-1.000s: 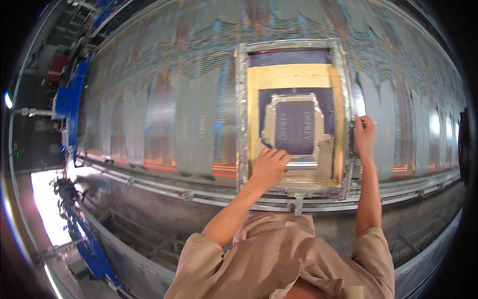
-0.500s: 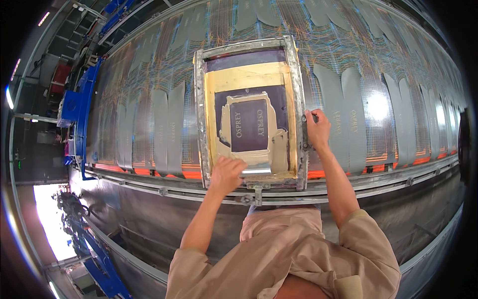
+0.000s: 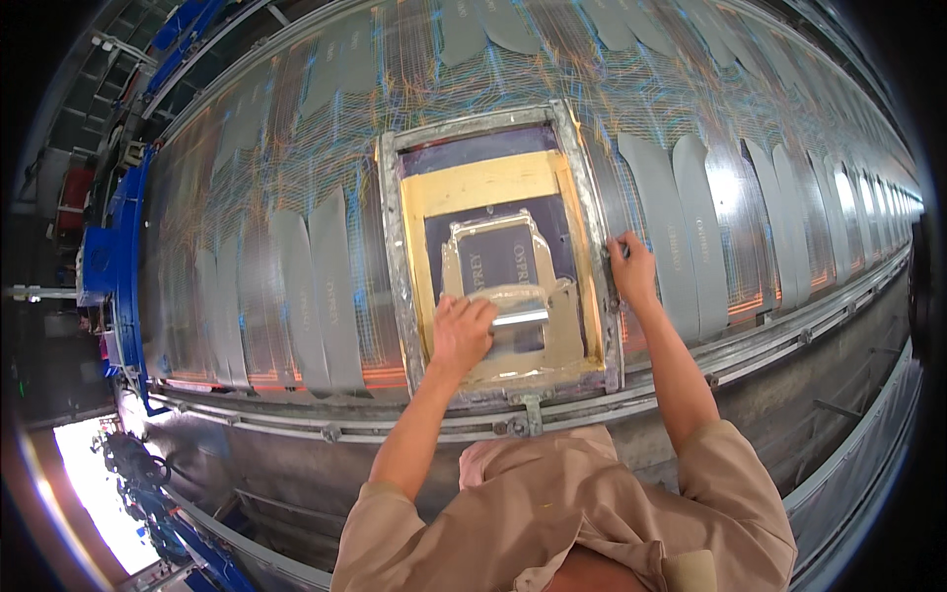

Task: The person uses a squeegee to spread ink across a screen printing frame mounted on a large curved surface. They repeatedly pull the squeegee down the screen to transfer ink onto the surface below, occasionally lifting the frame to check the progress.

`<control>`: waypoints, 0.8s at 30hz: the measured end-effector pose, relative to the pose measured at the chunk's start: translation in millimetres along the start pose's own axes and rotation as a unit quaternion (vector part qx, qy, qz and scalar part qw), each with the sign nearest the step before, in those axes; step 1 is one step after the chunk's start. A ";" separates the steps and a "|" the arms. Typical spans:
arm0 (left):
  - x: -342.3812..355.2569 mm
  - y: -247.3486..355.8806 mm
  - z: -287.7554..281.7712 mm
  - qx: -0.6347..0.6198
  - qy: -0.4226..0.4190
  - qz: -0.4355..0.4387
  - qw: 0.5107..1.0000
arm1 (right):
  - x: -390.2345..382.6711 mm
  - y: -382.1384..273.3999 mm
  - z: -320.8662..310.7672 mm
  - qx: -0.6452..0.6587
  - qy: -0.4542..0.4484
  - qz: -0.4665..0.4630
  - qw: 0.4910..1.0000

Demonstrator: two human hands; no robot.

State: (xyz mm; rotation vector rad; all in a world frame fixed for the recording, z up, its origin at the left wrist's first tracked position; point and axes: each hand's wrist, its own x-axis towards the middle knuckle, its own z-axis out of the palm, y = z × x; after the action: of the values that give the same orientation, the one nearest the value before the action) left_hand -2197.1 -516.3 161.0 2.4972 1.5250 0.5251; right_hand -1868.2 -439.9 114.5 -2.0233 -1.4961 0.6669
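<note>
On the frame (image 3: 394, 227), your left hand (image 3: 464, 333) grasps a squeegee (image 3: 521, 319) toward six o'clock; your right hand (image 3: 633, 269) curls at three, hold unclear.

Two lines of pale capital lettering (image 3: 521, 262) run lengthwise on the purple printing screen (image 3: 500, 259); fainter lettering (image 3: 678, 247) marks grey panels (image 3: 653, 187) on both sides.

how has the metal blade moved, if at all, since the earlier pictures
Yes: the metal blade has moved toward the far end of the frame, away from its near edge.
</note>
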 end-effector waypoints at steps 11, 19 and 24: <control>141.6 -90.5 -15.5 -0.025 -0.121 -0.089 0.988 | 81.9 -172.1 34.3 -0.103 -0.337 -0.307 0.884; 114.4 -70.4 -9.5 -0.048 -0.116 -0.089 0.988 | 46.8 -148.8 58.8 -0.175 -0.250 -0.374 0.876; 17.0 -8.5 -14.4 -0.076 -0.095 -0.064 0.990 | -57.1 -118.8 24.8 -0.167 -0.263 -0.381 0.870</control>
State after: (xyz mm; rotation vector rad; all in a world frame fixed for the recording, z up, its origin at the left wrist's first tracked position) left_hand -2202.5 -497.9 175.2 2.2454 1.4999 0.3581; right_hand -1982.7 -462.7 180.4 -1.2757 -2.6694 0.6633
